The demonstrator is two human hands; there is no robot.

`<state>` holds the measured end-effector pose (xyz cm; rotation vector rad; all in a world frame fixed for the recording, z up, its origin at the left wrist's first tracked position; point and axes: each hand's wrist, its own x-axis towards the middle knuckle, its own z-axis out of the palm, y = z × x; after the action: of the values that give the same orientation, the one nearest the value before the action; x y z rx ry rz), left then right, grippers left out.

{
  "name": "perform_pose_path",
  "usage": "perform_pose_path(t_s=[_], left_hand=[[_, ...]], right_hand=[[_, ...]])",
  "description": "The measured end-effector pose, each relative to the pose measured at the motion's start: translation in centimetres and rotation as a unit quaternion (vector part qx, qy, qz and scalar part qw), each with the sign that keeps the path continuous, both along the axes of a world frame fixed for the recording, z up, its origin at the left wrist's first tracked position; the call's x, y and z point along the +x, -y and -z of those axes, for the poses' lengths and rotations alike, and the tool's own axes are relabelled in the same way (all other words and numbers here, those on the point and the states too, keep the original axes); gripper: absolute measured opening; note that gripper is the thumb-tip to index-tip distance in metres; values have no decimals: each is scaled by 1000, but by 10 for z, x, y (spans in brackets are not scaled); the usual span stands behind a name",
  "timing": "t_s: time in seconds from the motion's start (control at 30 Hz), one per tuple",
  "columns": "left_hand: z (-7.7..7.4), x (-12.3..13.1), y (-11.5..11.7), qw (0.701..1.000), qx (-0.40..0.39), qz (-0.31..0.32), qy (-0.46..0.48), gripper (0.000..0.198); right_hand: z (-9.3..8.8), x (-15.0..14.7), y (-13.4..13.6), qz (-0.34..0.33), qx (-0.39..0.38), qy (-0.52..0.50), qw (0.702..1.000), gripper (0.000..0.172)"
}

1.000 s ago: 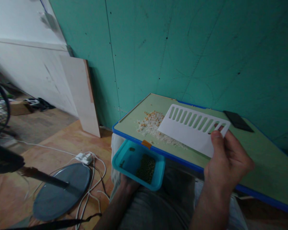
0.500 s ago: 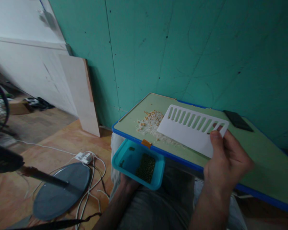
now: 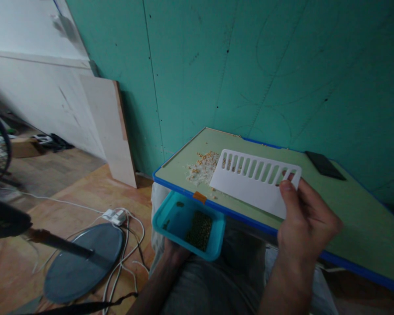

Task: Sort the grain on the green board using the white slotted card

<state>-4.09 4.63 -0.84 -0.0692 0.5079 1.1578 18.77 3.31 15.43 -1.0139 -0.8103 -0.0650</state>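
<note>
My right hand [image 3: 307, 214] pinches the right end of a white slotted plastic scraper [image 3: 249, 188], thumb on top. The scraper is tilted over the green tabletop [image 3: 357, 218], its left end against a spread pile of white grains and yellow peas [image 3: 203, 168]. Below the table's near edge, a turquoise plastic tub [image 3: 172, 218] with dark green grains [image 3: 199, 229] in its right part rests above my lap. My left hand [image 3: 175, 251] is under the tub, supporting it; its fingers are mostly hidden beneath.
A dark flat phone-like object [image 3: 325, 165] lies at the table's back right. An orange piece [image 3: 200, 197] sits on the blue table edging. At left are a fan stand's round base [image 3: 85, 267], white cables and a power strip [image 3: 114, 216]. A pale board [image 3: 110, 131] leans against the green wall.
My right hand has moved the scraper slightly left and toward me, over more of the pile. The tub and my left hand have stayed in place.
</note>
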Motion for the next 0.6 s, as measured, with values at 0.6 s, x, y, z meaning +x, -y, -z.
perform_pose_path(t_s=[0.6], left_hand=[[11,3,-1,1000,-20,-3,12,41]], right_hand=[[0,4,0,-17,-6,30,999,33]])
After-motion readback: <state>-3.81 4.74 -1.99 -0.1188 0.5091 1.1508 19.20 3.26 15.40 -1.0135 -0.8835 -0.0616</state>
